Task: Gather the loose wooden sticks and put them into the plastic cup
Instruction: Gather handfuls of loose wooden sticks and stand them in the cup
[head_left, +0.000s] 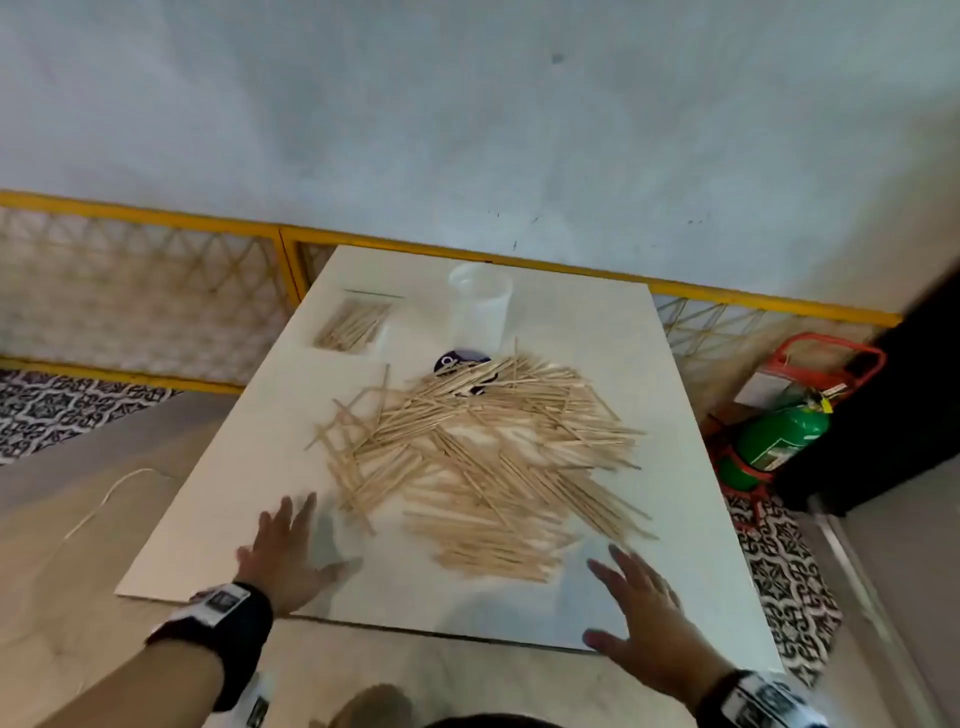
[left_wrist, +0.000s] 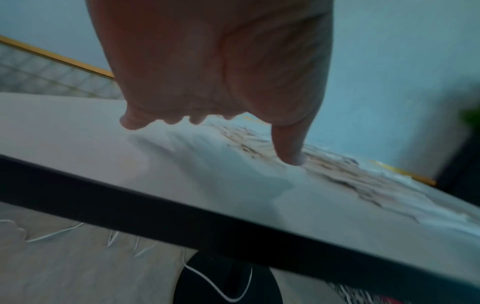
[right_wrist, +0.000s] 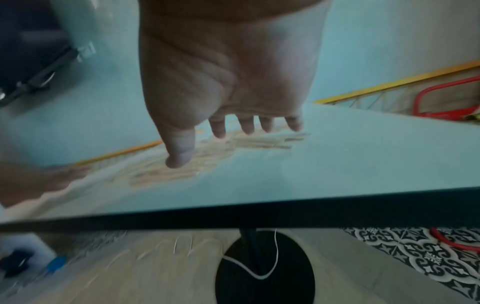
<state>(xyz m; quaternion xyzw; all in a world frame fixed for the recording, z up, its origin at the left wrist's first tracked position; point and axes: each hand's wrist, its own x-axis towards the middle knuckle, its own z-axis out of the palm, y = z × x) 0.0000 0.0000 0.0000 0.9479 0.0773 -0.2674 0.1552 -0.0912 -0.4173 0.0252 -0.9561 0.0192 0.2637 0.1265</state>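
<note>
Cup: upright, looks empty | sticks: heaped on table | hands: left, right splayed, empty

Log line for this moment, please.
left hand: open, empty | right hand: open, empty | sticks: heaped on table | cup: upright, behind heap

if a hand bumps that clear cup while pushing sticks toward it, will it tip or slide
The cup looks tall, narrow, thin-walled and empty, so it is probably light and would likely tip rather than slide. The sticks lie in a loose crisscrossed heap reaching its base, so a push may pass through them and nudge it.
</note>
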